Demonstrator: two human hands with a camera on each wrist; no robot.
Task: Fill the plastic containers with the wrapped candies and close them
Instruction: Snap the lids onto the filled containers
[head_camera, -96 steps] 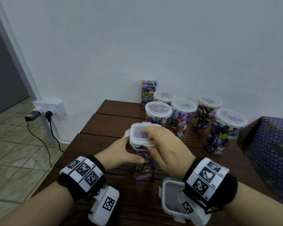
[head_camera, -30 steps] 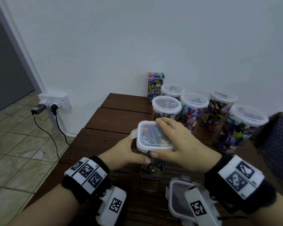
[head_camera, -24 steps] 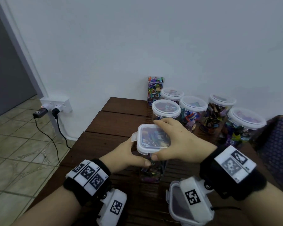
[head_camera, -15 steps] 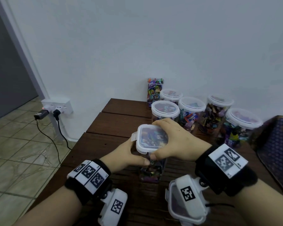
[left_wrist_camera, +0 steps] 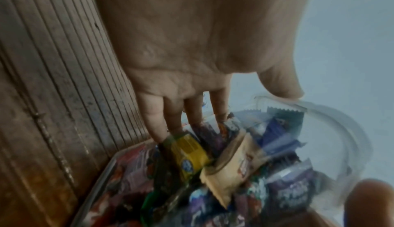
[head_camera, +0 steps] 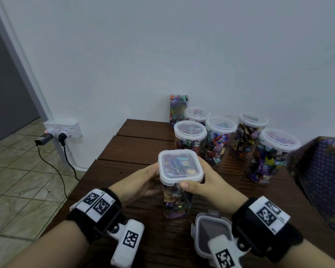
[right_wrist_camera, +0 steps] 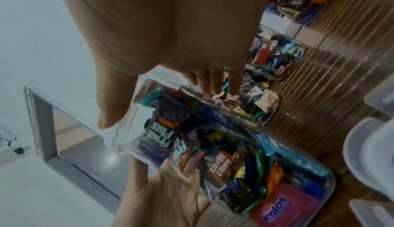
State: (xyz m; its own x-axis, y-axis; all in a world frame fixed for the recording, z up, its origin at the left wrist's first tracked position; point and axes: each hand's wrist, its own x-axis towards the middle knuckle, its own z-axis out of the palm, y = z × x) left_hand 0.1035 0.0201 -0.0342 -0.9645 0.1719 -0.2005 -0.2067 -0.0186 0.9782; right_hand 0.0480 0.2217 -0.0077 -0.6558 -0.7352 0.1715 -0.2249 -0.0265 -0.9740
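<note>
Both hands, left hand [head_camera: 141, 182] and right hand [head_camera: 205, 182], clasp a clear square candy-filled container [head_camera: 177, 198] with smooth white lid [head_camera: 180, 165] on a ribbed dark wooden table [head_camera: 135, 149] beside a white wall [head_camera: 162, 55].

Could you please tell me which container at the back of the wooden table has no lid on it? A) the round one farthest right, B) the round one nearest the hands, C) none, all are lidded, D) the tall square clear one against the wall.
D: the tall square clear plastic container against the wall shows wrapped candies poking out of its open top, while the round clear containers beside it wear white-rimmed lids.
</note>
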